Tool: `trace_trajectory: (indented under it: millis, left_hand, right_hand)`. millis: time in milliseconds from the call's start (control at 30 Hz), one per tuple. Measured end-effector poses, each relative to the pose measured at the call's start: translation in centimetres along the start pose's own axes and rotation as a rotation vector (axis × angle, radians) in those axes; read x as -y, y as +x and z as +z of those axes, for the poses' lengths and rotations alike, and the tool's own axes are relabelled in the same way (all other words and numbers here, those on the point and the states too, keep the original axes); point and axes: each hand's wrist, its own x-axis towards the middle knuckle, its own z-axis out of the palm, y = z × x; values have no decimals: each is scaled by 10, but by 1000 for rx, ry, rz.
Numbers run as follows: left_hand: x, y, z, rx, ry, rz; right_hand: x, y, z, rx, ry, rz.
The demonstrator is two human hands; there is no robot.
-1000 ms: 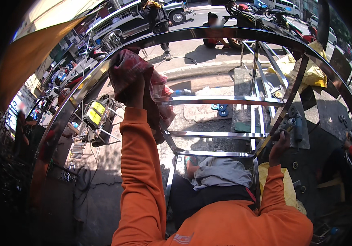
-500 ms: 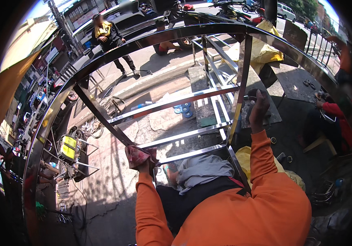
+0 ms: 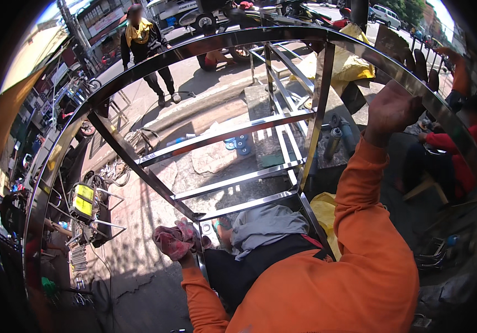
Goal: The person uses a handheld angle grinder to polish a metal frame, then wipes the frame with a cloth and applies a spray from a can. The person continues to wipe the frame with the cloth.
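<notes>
Head view: we've got a polished steel frame [image 3: 233, 133] standing over the pavement [image 3: 138, 222], curved top rail arcing across the shot with flat crossbars and a diagonal brace under it. Our left hand [image 3: 180, 241] is wrapped in a pink rag [image 3: 170, 242] and closed on the vertical bar where the diagonal and lowest crossbar meet; our right hand [image 3: 391, 111] is clamped on the top rail at upper right, so the hands are well apart. Outward: a yellow welding machine [image 3: 84, 201] sits left on the ground, another person in a yellow scarf [image 3: 144, 53] stands beyond the frame, a seated person in red [image 3: 449, 144] is at right.
</notes>
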Motion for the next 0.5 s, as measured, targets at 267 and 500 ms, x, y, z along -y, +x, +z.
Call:
trace_trajectory:
  millis: [267,500]
  left_hand:
    - [-57,-55,-129,-513,-61,86]
    - [-140,-12,-265,-769,58,384]
  right_hand:
    - [28,59,1,194,327,278]
    - [25,57,5,66,369,383]
